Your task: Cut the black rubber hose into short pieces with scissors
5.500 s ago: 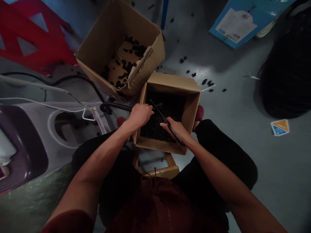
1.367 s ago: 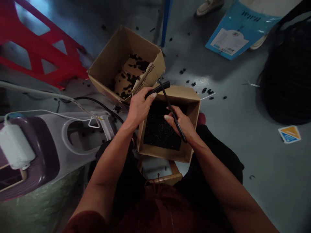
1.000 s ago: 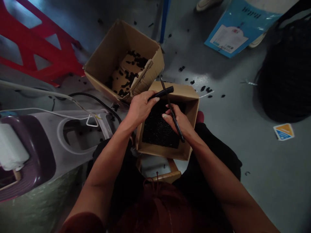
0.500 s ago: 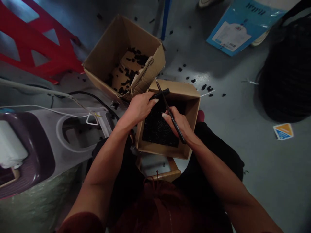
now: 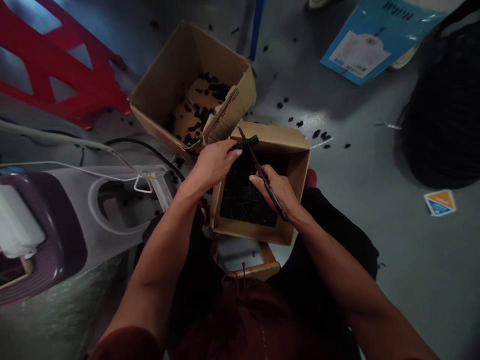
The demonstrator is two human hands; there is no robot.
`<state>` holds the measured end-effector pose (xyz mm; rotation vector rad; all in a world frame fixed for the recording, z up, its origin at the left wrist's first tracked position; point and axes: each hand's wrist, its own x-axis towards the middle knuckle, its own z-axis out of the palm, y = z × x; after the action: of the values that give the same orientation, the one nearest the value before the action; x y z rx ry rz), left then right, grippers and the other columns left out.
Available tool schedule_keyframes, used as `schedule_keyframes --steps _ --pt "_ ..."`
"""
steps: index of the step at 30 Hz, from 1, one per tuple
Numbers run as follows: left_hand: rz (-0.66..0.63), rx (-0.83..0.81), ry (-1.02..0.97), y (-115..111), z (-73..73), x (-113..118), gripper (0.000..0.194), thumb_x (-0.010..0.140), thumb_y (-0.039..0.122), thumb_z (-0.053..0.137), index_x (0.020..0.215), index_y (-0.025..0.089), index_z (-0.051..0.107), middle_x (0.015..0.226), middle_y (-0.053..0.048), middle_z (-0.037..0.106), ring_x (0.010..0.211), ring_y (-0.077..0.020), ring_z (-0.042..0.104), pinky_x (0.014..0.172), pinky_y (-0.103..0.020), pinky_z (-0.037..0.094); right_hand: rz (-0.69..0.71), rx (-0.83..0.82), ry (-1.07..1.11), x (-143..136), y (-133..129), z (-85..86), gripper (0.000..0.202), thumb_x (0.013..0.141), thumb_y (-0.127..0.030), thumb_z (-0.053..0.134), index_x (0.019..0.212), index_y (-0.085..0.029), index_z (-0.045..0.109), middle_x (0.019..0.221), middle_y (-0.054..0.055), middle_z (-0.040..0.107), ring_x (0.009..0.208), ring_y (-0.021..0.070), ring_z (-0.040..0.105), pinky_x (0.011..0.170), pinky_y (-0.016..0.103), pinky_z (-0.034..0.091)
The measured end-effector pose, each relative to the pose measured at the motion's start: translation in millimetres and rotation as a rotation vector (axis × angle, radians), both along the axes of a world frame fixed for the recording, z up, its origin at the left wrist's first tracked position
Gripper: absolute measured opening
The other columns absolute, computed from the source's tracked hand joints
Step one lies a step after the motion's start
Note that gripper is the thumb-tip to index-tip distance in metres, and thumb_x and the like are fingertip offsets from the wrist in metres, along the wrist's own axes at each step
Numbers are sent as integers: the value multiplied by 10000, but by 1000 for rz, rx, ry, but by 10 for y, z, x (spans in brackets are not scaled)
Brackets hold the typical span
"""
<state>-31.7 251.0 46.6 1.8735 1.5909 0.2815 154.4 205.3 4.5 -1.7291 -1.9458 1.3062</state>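
- L hand (image 5: 214,162) is holding a black ribbed tube (image 5: 254,140); grip is clamped on it, fingers together, w/ the tube's free end poking out twd 2 o'clock.
- Tube is sitting up at the 12 o'clock side of the near box (image 5: 251,230), above the opening.
- R hand (image 5: 274,187) is gripping a long thin knife (image 5: 276,201) (poss. scissors, can't tell for sure); grip is clamped round the handle, tip pointing twd 11, handle end twd 5.
- Knife is crossing the tube v. near L hand; touching or just above, can't tell.
- Step in hand is prob. cutting across the tube. Doing it well is prob. calling for: blade square to the ribs, set in a groove; L hand well back from the edge, thumb esp.; firm hold so tube isn't rolling; tube end over near box so bits are landing inside.
- Black bits (image 5: 247,200) are covering near box's bottom; more are lying in the far box (image 5: 161,85) at 11 o'clock, & stray bits (image 5: 317,134) are dotting the floor (image 5: 412,260) at 1.
- Black hose (image 5: 150,146) is running in from 9 o'clock, going out of sight by L wrist; can't tell if it's joining the tube.
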Motion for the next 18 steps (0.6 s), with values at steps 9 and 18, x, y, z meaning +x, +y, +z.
schedule_keyframes --steps 9,18 --pt "-152 -153 279 -2 -44 -34 292 882 263 440 1042 147 655 1021 -87 692 944 -202 628 839 -287 452 136 -120 -149 73 -73 -19 359 875 -558 386 924 -226 514 683 40 586 609 200 557 554 258 325" --pt "-172 -133 326 -20 -61 -55 309 891 269 440 1098 160 642 1068 -76 689 991 -206 631 871 -288 458 160 -98 -163 90 -90 -62 375 884 -558 383 920 -219 539 655 41 579 582 193 547 544 258 301"
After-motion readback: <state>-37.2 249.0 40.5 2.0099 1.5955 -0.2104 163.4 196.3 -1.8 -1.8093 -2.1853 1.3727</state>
